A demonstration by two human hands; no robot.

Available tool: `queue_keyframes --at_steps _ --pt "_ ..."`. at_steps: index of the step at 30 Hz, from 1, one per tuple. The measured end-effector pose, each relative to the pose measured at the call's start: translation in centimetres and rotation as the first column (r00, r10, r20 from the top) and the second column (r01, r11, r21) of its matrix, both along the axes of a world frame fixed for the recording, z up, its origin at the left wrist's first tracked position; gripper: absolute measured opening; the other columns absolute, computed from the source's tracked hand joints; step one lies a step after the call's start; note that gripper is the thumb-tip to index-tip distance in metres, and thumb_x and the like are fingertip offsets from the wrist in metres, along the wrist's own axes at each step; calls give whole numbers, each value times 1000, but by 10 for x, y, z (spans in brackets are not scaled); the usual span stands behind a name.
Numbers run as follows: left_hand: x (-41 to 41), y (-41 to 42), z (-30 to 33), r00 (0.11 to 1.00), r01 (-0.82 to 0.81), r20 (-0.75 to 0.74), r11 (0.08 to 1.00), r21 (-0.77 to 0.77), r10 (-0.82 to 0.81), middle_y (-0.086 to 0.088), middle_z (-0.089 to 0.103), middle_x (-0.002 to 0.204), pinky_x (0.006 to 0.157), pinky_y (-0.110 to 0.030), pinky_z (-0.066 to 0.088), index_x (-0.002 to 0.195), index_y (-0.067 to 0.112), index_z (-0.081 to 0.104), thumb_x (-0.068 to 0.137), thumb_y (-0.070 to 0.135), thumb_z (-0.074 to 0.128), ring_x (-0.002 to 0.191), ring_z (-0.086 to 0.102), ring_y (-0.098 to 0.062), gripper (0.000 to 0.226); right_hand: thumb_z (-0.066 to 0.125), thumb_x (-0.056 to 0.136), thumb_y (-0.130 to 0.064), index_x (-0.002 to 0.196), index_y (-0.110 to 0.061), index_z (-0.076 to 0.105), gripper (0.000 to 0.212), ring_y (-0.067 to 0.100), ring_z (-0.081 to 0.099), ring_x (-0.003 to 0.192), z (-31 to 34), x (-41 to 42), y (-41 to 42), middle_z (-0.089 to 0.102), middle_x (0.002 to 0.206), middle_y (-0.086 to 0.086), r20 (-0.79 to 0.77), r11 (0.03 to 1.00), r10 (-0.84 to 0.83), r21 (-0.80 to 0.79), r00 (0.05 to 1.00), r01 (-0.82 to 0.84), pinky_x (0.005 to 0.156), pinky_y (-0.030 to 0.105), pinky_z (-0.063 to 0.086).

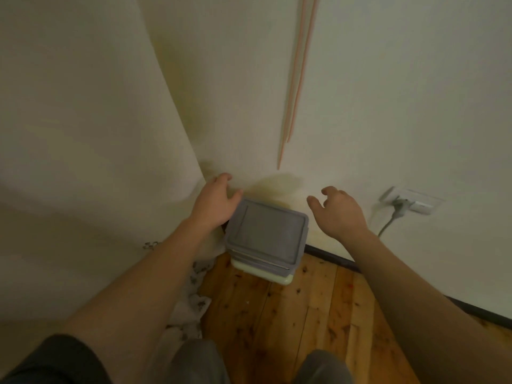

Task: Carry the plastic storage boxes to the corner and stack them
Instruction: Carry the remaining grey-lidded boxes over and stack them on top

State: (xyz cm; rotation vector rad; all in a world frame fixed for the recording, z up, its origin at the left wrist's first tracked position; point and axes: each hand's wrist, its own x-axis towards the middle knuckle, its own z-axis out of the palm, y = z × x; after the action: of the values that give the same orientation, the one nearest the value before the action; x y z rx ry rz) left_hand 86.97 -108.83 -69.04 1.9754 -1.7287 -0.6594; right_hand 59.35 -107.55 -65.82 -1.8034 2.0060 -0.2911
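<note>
A stack of plastic storage boxes stands on the wooden floor in the corner, against the wall. The top box has a grey lid; a pale green box shows underneath at the front. My left hand lies beside the stack's upper left corner, fingers relaxed, thumb near the lid's edge; I cannot tell whether it touches. My right hand hovers to the right of the stack, apart from it, fingers loosely curled and holding nothing.
A cream curtain hangs on the left, its patterned hem on the floor beside the boxes. A wall socket with a grey plug and cable sits right. Two thin orange cords hang down the wall. My knees show at the bottom.
</note>
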Motion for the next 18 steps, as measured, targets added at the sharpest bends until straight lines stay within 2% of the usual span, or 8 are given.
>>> queue_keyframes --at_steps 6,10,14,18 --pt "-4 25 105 998 -18 -61 999 -52 15 -8 49 141 103 -32 38 142 16 45 95 46 54 128 47 -24 57 46 99 -50 139 -11 50 56 31 59 113 105 3 14 54 133 14 56 995 -36 -88 998 41 91 41 50" --pt "-7 40 177 989 -53 -142 996 -64 44 -7 50 141 107 -38 40 142 15 46 95 44 57 128 48 -22 56 46 99 -51 138 -13 51 55 28 61 108 176 7 25 54 132 12 74 986 -58 -150 996 69 87 39 50" --pt "-4 57 248 976 -101 -206 989 -108 77 -7 51 138 107 -37 39 140 14 48 94 41 59 127 48 -21 55 45 98 -55 138 -16 50 56 26 62 107 246 14 40 55 132 9 107 982 -67 -170 992 85 88 38 51" --pt "4 71 289 954 -164 -274 978 -126 125 -4 52 135 107 -37 39 139 16 49 93 44 59 124 49 -18 55 47 98 -53 139 -17 50 54 21 61 110 289 24 57 54 134 7 171 974 -61 -204 983 96 90 35 50"
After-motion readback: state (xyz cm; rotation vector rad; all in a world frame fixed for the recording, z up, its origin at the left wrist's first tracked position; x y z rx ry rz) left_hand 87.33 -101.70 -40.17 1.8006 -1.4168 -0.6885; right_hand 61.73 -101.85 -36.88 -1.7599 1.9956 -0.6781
